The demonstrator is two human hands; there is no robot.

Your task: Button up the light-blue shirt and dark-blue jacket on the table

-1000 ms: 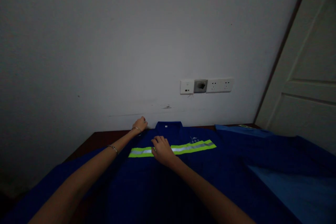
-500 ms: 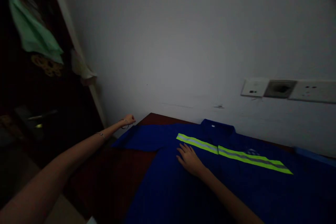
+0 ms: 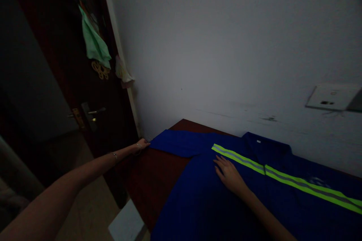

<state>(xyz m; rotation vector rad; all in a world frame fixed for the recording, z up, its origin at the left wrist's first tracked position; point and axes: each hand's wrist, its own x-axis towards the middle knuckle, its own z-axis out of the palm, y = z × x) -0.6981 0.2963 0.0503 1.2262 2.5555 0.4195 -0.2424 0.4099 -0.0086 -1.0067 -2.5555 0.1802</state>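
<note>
A blue work jacket [image 3: 186, 192] with a collar and a yellow-green reflective stripe [image 3: 240, 158] across its chest lies spread on a dark red-brown table [image 3: 158, 173]. My left hand [image 3: 143, 143], with bracelets on its wrist, is closed on the cuff end of the jacket's sleeve [image 3: 178, 142] near the table's left edge. The sleeve stretches out sideways from the shoulder. My right hand [image 3: 230, 175] lies flat on the jacket's chest just below the stripe, fingers spread. The jacket's lower part fades into shadow.
Behind the table rises a pale wall [image 3: 198, 45] with a socket plate [image 3: 330, 98] at right. On the left stands a dark door [image 3: 76, 64] with a handle [image 3: 96, 112] and a hanging green cloth [image 3: 94, 43]. A white flat-topped object [image 3: 127, 224] is below the table's left side.
My left hand has come down and pulls the sleeve end toward the front left, so the sleeve lies straighter. My right hand stays on the chest. The view has swung left.
</note>
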